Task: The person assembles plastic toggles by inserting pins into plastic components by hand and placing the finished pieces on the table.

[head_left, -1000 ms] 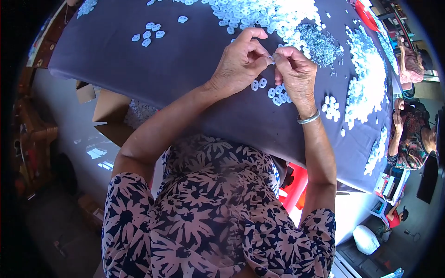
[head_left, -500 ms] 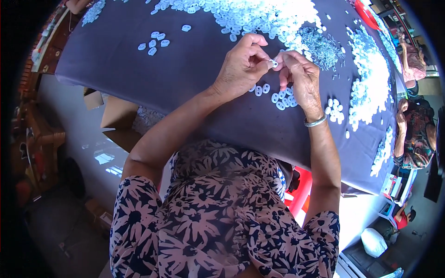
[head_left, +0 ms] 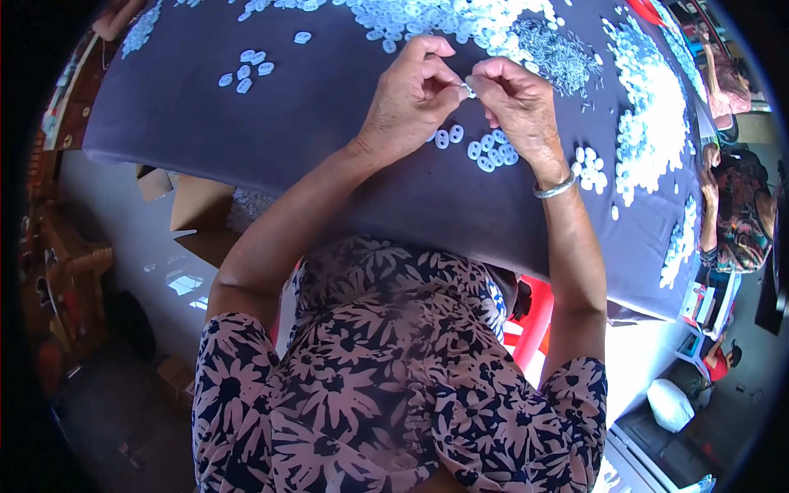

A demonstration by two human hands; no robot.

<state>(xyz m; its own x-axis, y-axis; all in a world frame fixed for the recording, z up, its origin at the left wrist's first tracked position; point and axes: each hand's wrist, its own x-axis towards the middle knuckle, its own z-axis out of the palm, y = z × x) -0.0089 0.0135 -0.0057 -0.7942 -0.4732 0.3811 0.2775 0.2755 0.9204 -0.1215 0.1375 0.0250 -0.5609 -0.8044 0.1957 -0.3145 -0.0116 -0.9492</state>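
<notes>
Thumb and forefinger of my left hand [head_left: 411, 103] are closed in a pinch on a small white plastic piece [head_left: 470, 90]. My right hand [head_left: 519, 105], with a silver bangle at its wrist, meets it there with fingers pinched together. Whatever that hand grips is hidden by its fingertips. Beneath the hands lies a group of white two-hole oval plastic pieces [head_left: 491, 151], with a few more [head_left: 443, 138] beside it. Just beyond the right hand is a pile of tiny dark metal springs or pins [head_left: 559, 62].
Large heaps of white pieces lie at the table's far side [head_left: 444, 16] and right [head_left: 645, 123]. Small white ovals [head_left: 590, 168] sit right of my wrist; several loose pieces [head_left: 245, 71] lie left. Cardboard boxes [head_left: 201, 204] stand below the dark tablecloth [head_left: 246, 131]. Other people [head_left: 735, 197] are at right.
The hands appear slightly higher and further left, as does the table. My right hand's fingers, one hanging down before, are now drawn in against the small piece.
</notes>
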